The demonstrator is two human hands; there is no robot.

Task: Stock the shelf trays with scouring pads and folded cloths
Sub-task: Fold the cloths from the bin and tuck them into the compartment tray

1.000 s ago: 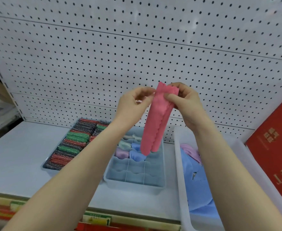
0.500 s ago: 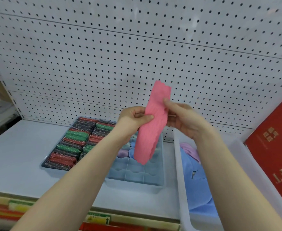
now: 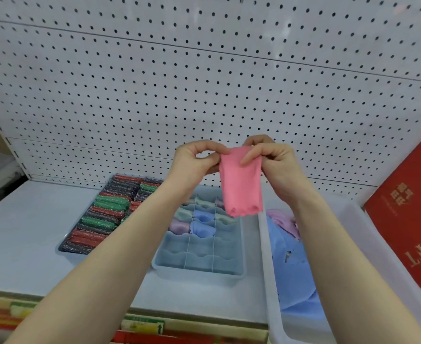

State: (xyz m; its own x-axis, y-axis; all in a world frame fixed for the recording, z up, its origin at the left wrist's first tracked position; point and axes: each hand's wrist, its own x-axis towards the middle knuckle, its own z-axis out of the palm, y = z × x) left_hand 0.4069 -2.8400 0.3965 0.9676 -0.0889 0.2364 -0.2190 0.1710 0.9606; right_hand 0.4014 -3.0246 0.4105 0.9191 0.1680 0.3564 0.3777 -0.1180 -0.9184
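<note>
Pink cloth (image 3: 241, 184) hangs lengthwise from my left hand (image 3: 194, 162) and right hand (image 3: 271, 160), both pinching its top edge; divided tray (image 3: 199, 266) lies directly below.

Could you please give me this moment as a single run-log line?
stage: folding | left hand: pinches pink cloth | right hand: pinches pink cloth | cloth: held above divided tray | front cells: empty

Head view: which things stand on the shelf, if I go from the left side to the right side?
Tray of scouring pads → divided blue tray with folded cloths → white bin holding loose blue and purple cloths → red gift box.
</note>
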